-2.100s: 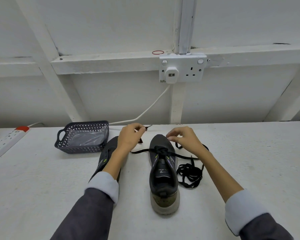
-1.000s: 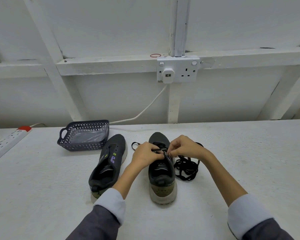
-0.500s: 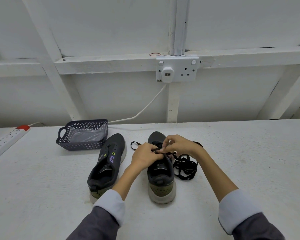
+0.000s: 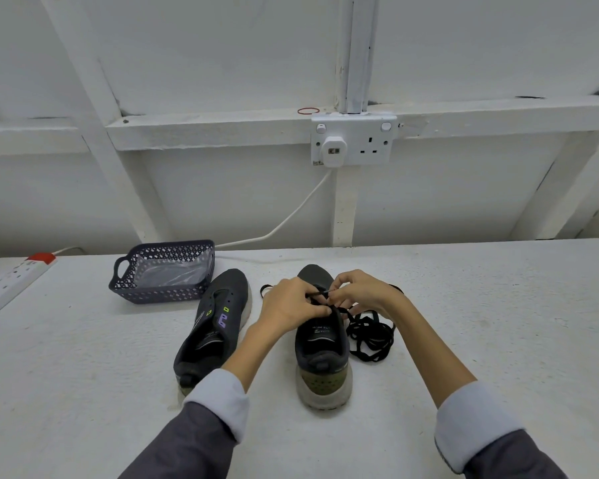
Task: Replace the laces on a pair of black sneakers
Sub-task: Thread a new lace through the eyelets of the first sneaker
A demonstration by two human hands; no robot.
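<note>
The right sneaker (image 4: 322, 344) lies lengthwise, toe toward the wall. The left hand (image 4: 289, 304) and right hand (image 4: 360, 292) pinch the lace (image 4: 320, 292) at the eyelets. They are no longer spread apart.

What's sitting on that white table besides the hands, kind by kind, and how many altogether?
Sneakers: 2 (left sneaker, right sneaker)
Basket: 1
Power strip: 1
Black lace tangle: 1 (how many laces, cannot tell)
Total: 5
</note>
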